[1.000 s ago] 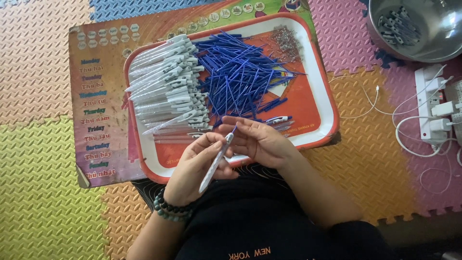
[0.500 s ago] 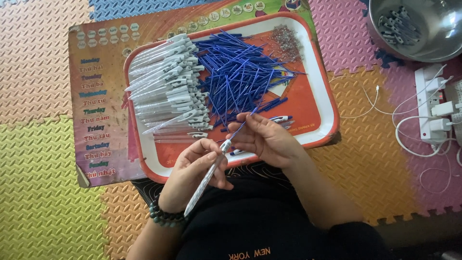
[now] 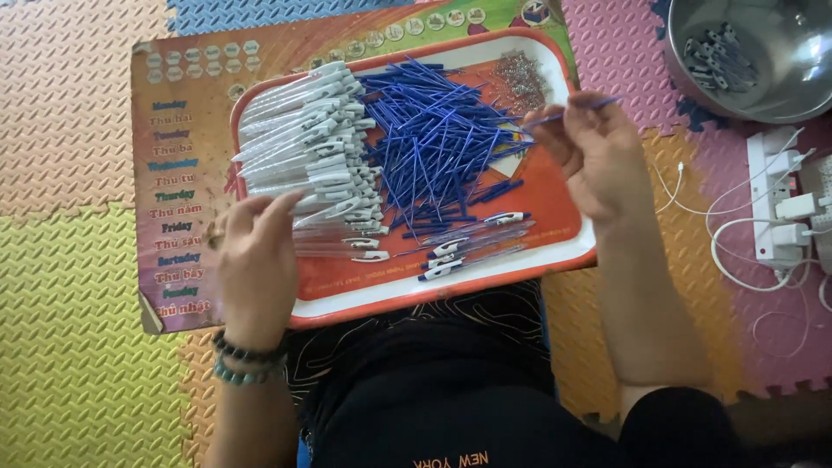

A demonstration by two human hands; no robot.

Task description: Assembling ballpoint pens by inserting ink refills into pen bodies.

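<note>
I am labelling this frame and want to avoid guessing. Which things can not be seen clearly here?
- Head view: left hand covers the ends of the clear pen barrels; its grip is hidden.
- Right hand pinches a blue refill, blurred.
- Small metal pieces on the tray: too small to identify.
- Steel bowl and power strip: cut off by the edge.

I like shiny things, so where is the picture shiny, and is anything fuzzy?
Head view: daylight glints off the steel bowl at the top right; the right hand, pinching a blue refill, looks slightly smeared, as does the left hand by the clear pen barrels; the tray looks sharp.
</note>
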